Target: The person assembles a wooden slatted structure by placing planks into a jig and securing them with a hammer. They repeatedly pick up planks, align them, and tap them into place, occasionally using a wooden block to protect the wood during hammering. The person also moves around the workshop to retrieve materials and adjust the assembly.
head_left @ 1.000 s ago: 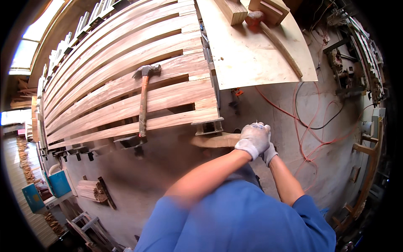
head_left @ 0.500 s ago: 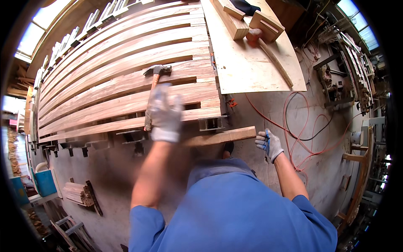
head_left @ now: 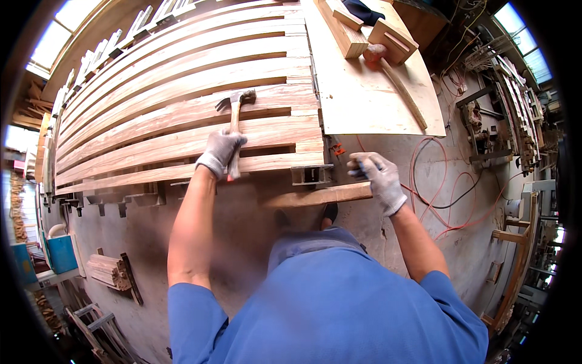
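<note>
Two gloved hands are at work in our head view. Our left hand [head_left: 220, 151] grips the handle of a claw hammer [head_left: 235, 118] whose head rests on the slatted panel [head_left: 182, 115]. Our right hand [head_left: 379, 179] clasps the end of a loose wooden slat [head_left: 318, 195], held just below the panel's lowest board. We judge most slats laid, this one not yet seated. A plywood sheet [head_left: 364, 97] with a mallet [head_left: 394, 79] lies beyond.

Single head-worn fisheye view, looking steeply down from above, close over both gloved hands and the long slatted pale wooden frame [head_left: 182, 121]; edges bowed.
</note>
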`<state>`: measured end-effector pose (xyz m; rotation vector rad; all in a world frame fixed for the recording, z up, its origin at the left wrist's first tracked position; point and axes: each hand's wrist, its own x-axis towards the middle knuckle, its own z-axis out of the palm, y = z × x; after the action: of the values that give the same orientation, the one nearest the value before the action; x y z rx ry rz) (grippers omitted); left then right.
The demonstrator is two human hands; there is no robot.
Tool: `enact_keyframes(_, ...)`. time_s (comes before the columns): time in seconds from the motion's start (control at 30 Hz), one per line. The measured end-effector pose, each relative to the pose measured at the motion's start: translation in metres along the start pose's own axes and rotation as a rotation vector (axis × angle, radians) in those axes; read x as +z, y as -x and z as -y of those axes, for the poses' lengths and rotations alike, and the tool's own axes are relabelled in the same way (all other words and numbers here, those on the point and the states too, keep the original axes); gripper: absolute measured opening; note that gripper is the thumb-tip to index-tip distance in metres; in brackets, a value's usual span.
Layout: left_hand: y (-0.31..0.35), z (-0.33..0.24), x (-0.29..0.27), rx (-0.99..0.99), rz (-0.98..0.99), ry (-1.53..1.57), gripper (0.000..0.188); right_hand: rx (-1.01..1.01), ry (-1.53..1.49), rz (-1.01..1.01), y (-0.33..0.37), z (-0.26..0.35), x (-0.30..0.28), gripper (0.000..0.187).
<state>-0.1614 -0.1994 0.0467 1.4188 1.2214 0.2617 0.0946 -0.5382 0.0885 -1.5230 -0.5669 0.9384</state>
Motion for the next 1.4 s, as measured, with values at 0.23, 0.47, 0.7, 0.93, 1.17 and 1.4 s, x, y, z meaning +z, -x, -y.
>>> enact_keyframes(0.23, 0.096, -0.054, 0.137, 0.33, -0.233, 0.691, 0.038, 0.087, 0.028, 0.281, -0.007, 0.036, 0.059, 0.031)
enact_keyframes(0.47, 0.088, -0.043, 0.124, 0.573, -0.133, 0.139, 0.042, 0.398, 0.179, 0.433, -0.008, 0.077, 0.017, 0.025)
enact_keyframes(0.7, -0.021, 0.039, 0.063, 0.37, -0.606, -0.869, 0.069, -0.064, 0.565, -0.078, -0.022, 0.037, -0.03, 0.019)
enact_keyframes(0.93, -0.033, 0.043, 0.074, 0.295, -0.6, -1.064, 0.085, 0.221, 0.725, 0.18, -0.047, 0.015, -0.035, 0.027)
enact_keyframes(1.17, -0.033, 0.04, 0.077, 0.28, -0.587, -1.055, 0.084, -0.286, 1.243, 0.357, -0.078, -0.007, -0.014, 0.031)
enact_keyframes(1.4, -0.025, 0.033, 0.072, 0.185, -0.499, -1.181, 0.093, -0.43, 1.29, 0.393, -0.09, -0.001, 0.013, 0.024)
